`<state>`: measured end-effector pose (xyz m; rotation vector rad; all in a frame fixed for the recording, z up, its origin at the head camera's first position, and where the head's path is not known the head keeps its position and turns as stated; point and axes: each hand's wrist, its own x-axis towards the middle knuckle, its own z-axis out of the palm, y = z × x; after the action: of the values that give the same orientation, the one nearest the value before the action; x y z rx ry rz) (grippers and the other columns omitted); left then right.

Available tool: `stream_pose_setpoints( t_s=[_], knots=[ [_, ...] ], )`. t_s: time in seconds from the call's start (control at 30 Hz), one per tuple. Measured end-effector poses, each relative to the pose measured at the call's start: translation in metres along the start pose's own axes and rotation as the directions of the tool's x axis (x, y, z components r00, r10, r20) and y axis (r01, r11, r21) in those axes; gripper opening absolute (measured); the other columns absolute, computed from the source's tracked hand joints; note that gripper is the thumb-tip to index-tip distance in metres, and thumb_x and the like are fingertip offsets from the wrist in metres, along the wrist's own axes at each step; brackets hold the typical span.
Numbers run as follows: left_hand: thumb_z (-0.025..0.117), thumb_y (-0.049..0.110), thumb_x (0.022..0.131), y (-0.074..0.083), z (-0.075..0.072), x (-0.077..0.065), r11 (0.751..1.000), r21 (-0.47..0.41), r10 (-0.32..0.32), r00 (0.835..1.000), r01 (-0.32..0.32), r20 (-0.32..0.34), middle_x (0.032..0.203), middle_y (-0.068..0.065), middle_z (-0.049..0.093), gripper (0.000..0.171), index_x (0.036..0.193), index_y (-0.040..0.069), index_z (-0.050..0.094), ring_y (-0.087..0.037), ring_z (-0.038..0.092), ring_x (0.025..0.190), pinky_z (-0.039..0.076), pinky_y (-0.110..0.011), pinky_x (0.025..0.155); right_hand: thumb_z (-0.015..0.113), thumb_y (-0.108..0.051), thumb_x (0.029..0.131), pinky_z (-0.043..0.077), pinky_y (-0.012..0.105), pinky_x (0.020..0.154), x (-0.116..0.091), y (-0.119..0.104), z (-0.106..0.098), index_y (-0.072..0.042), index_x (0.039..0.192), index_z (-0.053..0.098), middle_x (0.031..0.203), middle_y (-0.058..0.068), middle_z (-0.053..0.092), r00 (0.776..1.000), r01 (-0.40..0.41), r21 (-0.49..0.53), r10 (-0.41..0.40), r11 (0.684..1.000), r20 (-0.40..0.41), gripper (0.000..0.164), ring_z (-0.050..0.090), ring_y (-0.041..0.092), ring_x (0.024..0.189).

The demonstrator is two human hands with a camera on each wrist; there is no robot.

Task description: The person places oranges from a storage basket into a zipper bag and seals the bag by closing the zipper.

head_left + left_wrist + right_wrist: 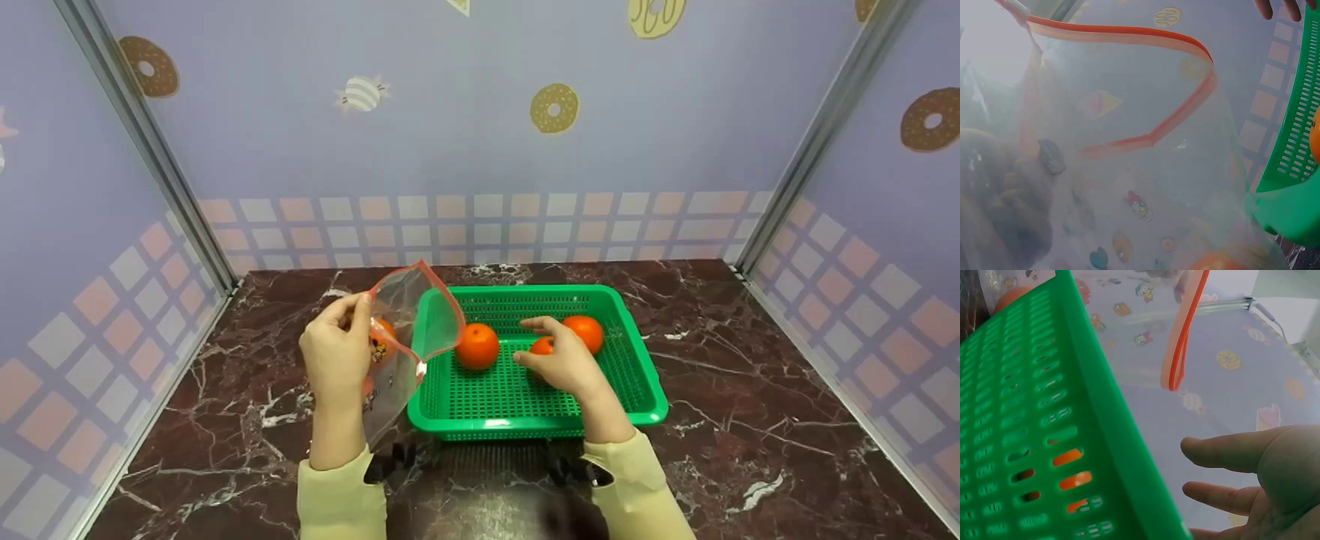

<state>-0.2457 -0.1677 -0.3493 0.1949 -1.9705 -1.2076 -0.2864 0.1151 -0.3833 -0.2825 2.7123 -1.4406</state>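
Note:
My left hand [337, 341] pinches the edge of a clear zip bag [439, 322] with a red-orange zip rim and small cartoon prints. The bag's mouth gapes toward the basket, and a white slider hangs at its near corner. Inside the bag, orange fruit [382, 331] shows through the film. My right hand [562, 360] hovers over the green basket [495, 424], thumb and fingers spread apart with nothing between them in the right wrist view. Below it lies a partly hidden orange [541, 346]. A second orange [583, 334] sits just beyond that hand, and a third orange [477, 346] lies left of it.
The slotted basket stands on a dark red marbled tabletop [720, 420], its left wall [424, 375] close beside the bag. Patterned panels [465, 150] enclose the back and both sides, with metal posts [810, 135] at the corners.

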Motion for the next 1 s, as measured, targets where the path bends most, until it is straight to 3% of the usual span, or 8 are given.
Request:
stream_pose_setpoints(
  t_s=[0.13, 0.3, 0.53, 1.0],
  knots=[
    [0.072, 0.018, 0.098, -0.001, 0.001, 0.0, 1.0, 0.004, 0.006, 1.0, -0.006, -0.001, 0.067, -0.01, 0.066, 0.018, 0.099, 0.004, 0.082, -0.001, 0.041, 0.049, 0.032, -0.014, 0.05, 0.079, -0.016, 0.091, 0.047, 0.061, 0.106, 0.001, 0.003, -0.001, -0.011, 0.142, 0.059, 0.151, 0.021, 0.053, 0.999, -0.041, -0.079, 0.04, 0.996, -0.019, 0.055, 0.053, 0.043, 0.135],
    [0.072, 0.018, 0.098, -0.001, 0.001, 0.001, 1.0, 0.005, 0.004, 1.0, -0.004, -0.003, 0.068, -0.01, 0.068, 0.017, 0.099, 0.004, 0.082, 0.0, 0.042, 0.05, 0.033, -0.013, 0.051, 0.08, -0.019, 0.089, 0.045, 0.063, 0.105, 0.004, 0.008, -0.001, -0.01, 0.144, 0.057, 0.149, 0.024, 0.054, 0.996, -0.085, -0.191, 0.079, 0.978, -0.039, 0.06, 0.048, 0.048, 0.135],
    [0.071, 0.017, 0.099, -0.001, 0.0, 0.001, 1.0, -0.023, -0.019, 1.0, 0.019, 0.016, 0.065, -0.012, 0.067, 0.017, 0.1, 0.003, 0.081, 0.005, 0.039, 0.041, 0.032, -0.013, 0.044, 0.084, -0.019, 0.085, 0.049, 0.061, 0.097, 0.007, 0.016, 0.001, -0.007, 0.143, 0.057, 0.142, 0.027, 0.056, 0.992, -0.122, -0.283, 0.108, 0.951, -0.063, 0.065, 0.05, 0.049, 0.126],
    [0.071, 0.018, 0.098, -0.001, 0.0, 0.001, 1.0, 0.0, -0.014, 1.0, 0.014, 0.008, 0.065, -0.007, 0.064, 0.017, 0.098, 0.004, 0.082, 0.0, 0.039, 0.048, 0.031, -0.014, 0.048, 0.085, -0.02, 0.084, 0.05, 0.065, 0.096, 0.008, 0.022, 0.004, -0.006, 0.143, 0.055, 0.14, 0.033, 0.048, 0.976, -0.217, -0.335, 0.207, 0.917, -0.066, 0.068, 0.047, 0.057, 0.122]
  ],
)
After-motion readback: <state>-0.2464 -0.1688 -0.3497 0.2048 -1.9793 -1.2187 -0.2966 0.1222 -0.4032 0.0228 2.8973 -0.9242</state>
